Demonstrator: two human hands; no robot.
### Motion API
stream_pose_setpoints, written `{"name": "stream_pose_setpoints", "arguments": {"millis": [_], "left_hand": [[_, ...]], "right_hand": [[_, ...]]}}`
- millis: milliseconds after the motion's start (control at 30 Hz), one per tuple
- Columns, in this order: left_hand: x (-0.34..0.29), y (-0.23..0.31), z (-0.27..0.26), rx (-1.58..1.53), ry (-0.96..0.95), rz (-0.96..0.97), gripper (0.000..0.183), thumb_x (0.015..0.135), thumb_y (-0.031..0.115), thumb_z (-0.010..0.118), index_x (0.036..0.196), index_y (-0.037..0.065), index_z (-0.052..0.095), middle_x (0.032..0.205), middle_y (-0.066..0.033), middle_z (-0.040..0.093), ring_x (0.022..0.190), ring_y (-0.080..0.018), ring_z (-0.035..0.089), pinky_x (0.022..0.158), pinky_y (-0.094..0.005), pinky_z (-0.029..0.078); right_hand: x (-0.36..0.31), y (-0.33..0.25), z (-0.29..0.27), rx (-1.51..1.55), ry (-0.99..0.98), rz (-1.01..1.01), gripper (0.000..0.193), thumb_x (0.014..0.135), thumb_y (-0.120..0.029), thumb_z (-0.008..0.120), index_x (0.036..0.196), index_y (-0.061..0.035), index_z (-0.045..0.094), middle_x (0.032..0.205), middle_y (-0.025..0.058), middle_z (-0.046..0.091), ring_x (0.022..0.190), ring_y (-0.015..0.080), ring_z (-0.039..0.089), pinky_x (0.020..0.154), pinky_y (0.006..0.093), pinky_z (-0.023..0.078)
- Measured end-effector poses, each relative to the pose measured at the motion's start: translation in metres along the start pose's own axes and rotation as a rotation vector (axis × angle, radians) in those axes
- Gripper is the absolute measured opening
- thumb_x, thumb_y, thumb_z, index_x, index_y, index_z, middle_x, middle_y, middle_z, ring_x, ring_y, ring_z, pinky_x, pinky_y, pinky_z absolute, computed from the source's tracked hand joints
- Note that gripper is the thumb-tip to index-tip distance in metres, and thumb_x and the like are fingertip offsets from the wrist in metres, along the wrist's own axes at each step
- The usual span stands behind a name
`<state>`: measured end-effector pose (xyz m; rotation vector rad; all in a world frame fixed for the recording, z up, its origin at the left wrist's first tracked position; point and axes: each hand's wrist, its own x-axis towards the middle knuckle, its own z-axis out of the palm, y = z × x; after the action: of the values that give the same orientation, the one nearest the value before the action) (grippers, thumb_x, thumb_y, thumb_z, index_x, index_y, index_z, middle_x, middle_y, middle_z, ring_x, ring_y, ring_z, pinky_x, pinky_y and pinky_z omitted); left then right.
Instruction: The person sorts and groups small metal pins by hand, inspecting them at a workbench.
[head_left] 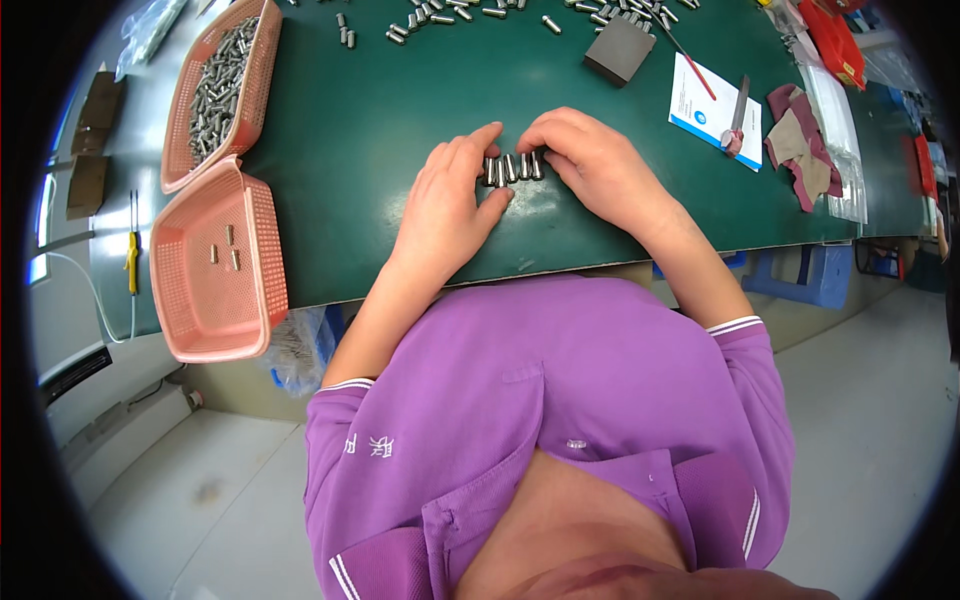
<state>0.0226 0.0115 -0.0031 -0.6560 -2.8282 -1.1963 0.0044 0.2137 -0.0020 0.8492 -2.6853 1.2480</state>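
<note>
A short row of shiny metal pins (511, 168) stands side by side on the green table, between my two hands. My left hand (449, 195) closes in on the left end of the row, its fingers curved behind the pins and its thumb at their near side. At the right end, the bent fingers and thumb of my right hand (596, 165) press against the outermost pins. My fingers partly cover both ends of the row.
Left of my hands, a pink basket (270, 75) holds many metal pins; a nearer pink basket (276, 290) holds 3. Loose pins (437, 18) lie along the far side, near a grey block (619, 50). A paper sheet (690, 112), a caliper-like tool (739, 108) and a cloth glove (803, 150) lie right.
</note>
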Motion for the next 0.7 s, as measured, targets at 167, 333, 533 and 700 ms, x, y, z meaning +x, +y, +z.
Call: {"name": "stream_pose_setpoints", "arguments": {"millis": [167,333,533,700], "left_hand": [[-0.001,0.002,-0.006,-0.060,-0.018,-0.041,0.065,0.071,0.001,0.072,0.130,0.002,0.047,0.105,-0.0114,0.061,0.094,-0.0269,0.057,0.085,-0.0391,0.047],[0.001,-0.003,-0.011,-0.099,-0.093,-0.060,0.066,0.072,-0.003,0.070,0.134,0.007,0.048,0.109,-0.0048,0.061,0.093,-0.0177,0.055,0.084,-0.0302,0.047],[0.004,-0.006,-0.015,-0.168,-0.106,-0.108,0.064,0.073,-0.005,0.069,0.133,0.006,0.049,0.106,-0.0052,0.061,0.091,-0.0167,0.056,0.084,-0.0289,0.047],[0.004,-0.004,-0.016,-0.168,-0.124,-0.116,0.063,0.074,-0.005,0.067,0.133,0.006,0.049,0.105,-0.0053,0.061,0.091,-0.0168,0.056,0.084,-0.0288,0.047]], "right_hand": [[-0.005,-0.008,0.000,-0.153,0.068,0.077,0.026,0.078,-0.015,0.071,0.101,-0.0069,0.063,0.097,0.0067,0.059,0.096,0.0269,0.057,0.082,0.0379,0.049],[-0.007,-0.009,0.003,-0.206,-0.073,0.141,0.035,0.074,-0.017,0.075,0.107,-0.0097,0.065,0.098,0.0056,0.058,0.094,0.0259,0.058,0.080,0.0362,0.049],[-0.003,-0.018,0.011,-0.125,-0.012,0.094,0.029,0.075,-0.016,0.073,0.101,-0.0079,0.064,0.097,0.0063,0.055,0.091,0.0267,0.057,0.079,0.0387,0.049],[-0.003,-0.014,0.015,-0.143,-0.042,0.091,0.029,0.075,-0.016,0.073,0.102,-0.0079,0.063,0.096,0.0068,0.055,0.089,0.0268,0.057,0.078,0.0390,0.048]]}}
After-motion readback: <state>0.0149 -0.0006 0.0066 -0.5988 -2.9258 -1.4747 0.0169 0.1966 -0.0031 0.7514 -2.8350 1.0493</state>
